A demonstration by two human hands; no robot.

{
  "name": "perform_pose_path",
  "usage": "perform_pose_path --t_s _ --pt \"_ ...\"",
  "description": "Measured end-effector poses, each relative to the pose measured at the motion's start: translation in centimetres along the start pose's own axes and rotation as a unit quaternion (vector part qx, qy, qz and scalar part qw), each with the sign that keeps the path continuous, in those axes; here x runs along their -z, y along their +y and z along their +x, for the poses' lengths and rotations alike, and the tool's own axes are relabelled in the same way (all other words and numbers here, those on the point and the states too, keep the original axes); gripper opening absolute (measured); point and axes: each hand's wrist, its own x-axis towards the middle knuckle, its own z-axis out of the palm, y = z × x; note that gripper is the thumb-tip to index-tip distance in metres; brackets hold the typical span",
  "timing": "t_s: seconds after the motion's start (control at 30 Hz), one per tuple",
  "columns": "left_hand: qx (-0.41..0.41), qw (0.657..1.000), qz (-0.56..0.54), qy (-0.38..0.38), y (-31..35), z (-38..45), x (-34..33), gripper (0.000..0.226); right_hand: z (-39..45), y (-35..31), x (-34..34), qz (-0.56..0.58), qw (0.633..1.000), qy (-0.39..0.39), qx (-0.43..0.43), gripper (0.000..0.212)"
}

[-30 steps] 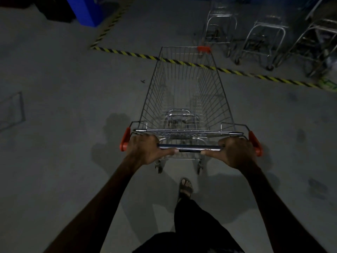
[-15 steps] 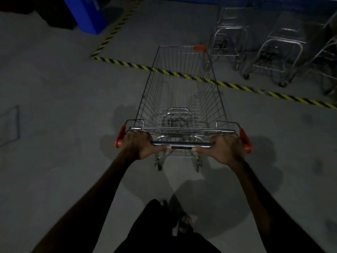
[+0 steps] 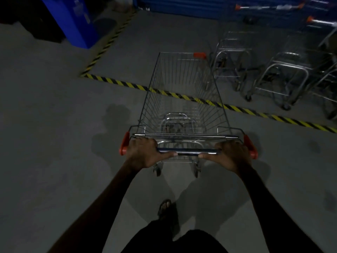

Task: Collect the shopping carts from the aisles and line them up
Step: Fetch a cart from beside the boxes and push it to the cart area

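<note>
Upper left of the frame, a blue bin (image 3: 73, 21) stands beyond the striped floor tape (image 3: 116, 82), well apart from the path; plenty of bare floor (image 3: 45, 143) on that side, so drifting left costs nothing; centre frame now, the empty cart (image 3: 184, 99) points up the picture, its front end already over the tape; left hand (image 3: 144, 152) wrapped around the handle bar (image 3: 187, 151) near the red end cap, right hand (image 3: 231, 155) wrapped around the other end, both closed on it; a sandalled foot (image 3: 165, 207) steps just behind the rear wheels, and a long stride could clip them; the real worry is to the right, where the parked carts (image 3: 280, 77) sit near the front right corner; the nose is aimed left of them, so swinging right too sharply could knock that corner into the nearest frame; likely wiser to square up behind the row first; room narrows fast toward the upper right.
</note>
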Motion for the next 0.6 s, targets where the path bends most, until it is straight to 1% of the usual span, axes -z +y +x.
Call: perform_pose_path --t_s 0.1,0.17,0.23,0.43,0.53,0.6 --pt "-0.009 0.999 -0.014 -0.028 -2.1 5.8 1.3 0.106 5.8 0.2 -0.1 0.001 1.0 0.002 -0.012 0.076" --pt "-0.011 0.999 -0.021 -0.037 -3.4 9.6 2.3 0.105 9.6 0.2 -0.3 0.004 1.0 0.001 -0.029 0.084" --pt "-0.009 0.999 -0.022 -0.033 -4.7 13.5 3.1 0.102 13.5 0.3 -0.5 -0.005 0.999 0.019 -0.037 0.092" --pt "-0.018 1.0 -0.005 0.005 -8.2 25.9 4.4 0.104 25.2 1.4 -0.5 -0.02 0.997 0.052 -0.045 0.092" --pt "-0.008 1.0 -0.012 0.007 -9.2 32.1 5.5 0.103 31.5 2.6 -0.3 -0.009 0.996 0.072 -0.048 0.098" --pt "0.001 1.0 -0.015 0.004 -9.7 36.4 6.5 0.1 35.8 3.7 -0.2 0.002 0.996 0.069 -0.049 0.095"
